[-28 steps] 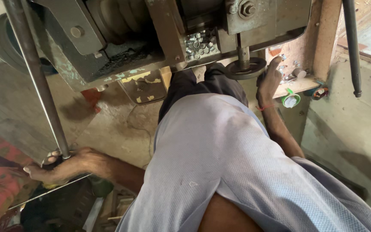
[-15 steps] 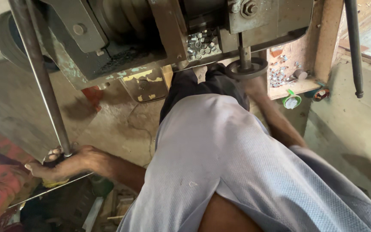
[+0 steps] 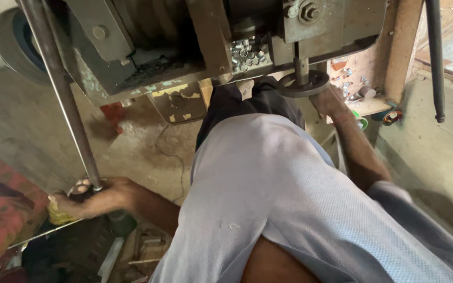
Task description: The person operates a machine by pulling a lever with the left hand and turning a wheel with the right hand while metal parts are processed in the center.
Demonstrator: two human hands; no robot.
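Observation:
My left hand grips the lower end of a long steel lever rod that slants up to the top left. My right hand reaches forward under a heavy grey press machine; it touches the round dark disc at the foot of a vertical shaft, its fingers partly hidden. A heap of small shiny metal pieces lies on the machine's ledge just left of that shaft. My pale blue shirt fills the lower middle of the view.
More small metal pieces lie on a wooden shelf right of the disc. A second dark rod hangs at the far right. A red patterned cloth is at the lower left, scrap and tools below my left arm.
My right hand has moved left from the wooden shelf to the disc under the shaft. The left hand has stayed on the lever rod.

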